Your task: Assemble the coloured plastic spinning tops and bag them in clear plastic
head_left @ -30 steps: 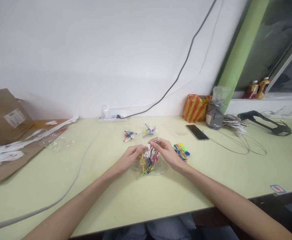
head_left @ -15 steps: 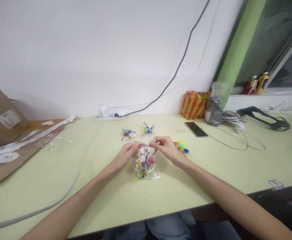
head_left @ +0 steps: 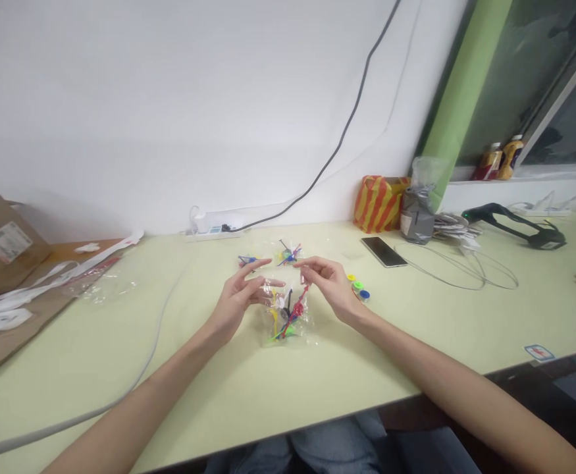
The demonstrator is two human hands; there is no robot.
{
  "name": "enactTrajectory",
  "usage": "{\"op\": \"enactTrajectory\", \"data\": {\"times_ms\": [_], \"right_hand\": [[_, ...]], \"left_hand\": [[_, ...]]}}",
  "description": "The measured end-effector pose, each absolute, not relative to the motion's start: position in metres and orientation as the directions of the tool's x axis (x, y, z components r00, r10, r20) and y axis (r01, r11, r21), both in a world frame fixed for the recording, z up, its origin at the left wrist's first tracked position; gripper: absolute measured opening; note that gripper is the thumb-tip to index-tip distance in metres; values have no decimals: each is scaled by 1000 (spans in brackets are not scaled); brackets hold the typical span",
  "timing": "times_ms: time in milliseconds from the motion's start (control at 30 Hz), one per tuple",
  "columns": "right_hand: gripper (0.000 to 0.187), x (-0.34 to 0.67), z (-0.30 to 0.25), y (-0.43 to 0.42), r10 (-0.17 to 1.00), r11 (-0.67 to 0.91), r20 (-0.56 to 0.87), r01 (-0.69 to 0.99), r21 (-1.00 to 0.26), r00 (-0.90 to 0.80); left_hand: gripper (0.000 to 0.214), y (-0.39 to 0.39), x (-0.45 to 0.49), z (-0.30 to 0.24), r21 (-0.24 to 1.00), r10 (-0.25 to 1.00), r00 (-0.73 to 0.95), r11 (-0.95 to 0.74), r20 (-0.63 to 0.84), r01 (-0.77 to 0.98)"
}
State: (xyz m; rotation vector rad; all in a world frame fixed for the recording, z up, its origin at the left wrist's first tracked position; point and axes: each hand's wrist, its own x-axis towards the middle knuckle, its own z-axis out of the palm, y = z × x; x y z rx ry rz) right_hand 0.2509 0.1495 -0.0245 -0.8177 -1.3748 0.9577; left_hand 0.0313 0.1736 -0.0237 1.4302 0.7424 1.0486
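Note:
A clear plastic bag [head_left: 288, 316] of small coloured plastic sticks and discs hangs between my hands, just above the pale green table [head_left: 416, 329]. My left hand [head_left: 238, 296] pinches the bag's top left edge, its other fingers stretched out. My right hand [head_left: 330, 283] pinches the top right edge. Two more small bags of coloured parts [head_left: 268, 257] lie beyond my hands. A loose cluster of coloured discs [head_left: 359, 289] sits right of my right hand.
A black phone [head_left: 383, 251], a striped orange bag [head_left: 379, 203], a grey pouch [head_left: 416, 217] and thin looped wire [head_left: 465, 273] lie to the right. A white power strip [head_left: 211, 227] sits by the wall, a grey cable [head_left: 154, 336] and cardboard [head_left: 1, 276] at left.
Both hands have lifted the bag off the table and pulled its top apart. My left fingers have spread out. The view has drifted to the right.

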Motion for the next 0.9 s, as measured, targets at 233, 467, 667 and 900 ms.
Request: {"op": "enactTrajectory", "data": {"times_ms": [233,467,667,900], "right_hand": [[33,254,-17,140,821,564,550,70,-823,-156],[28,246,-16,133,779,623,617,249,-742,-113],[52,242,-24,136,834,550,545,207,-809,-85],[31,237,-33,139,875,479,436,245,-843,-210]], "left_hand": [[37,173,30,-17,979,883,443,-76,153,-188],[42,173,32,-25,962,853,481,-265,203,64],[34,167,35,-21,939,829,490,-340,269,59],[29,163,38,-26,950,808,537,-310,241,41]]}}
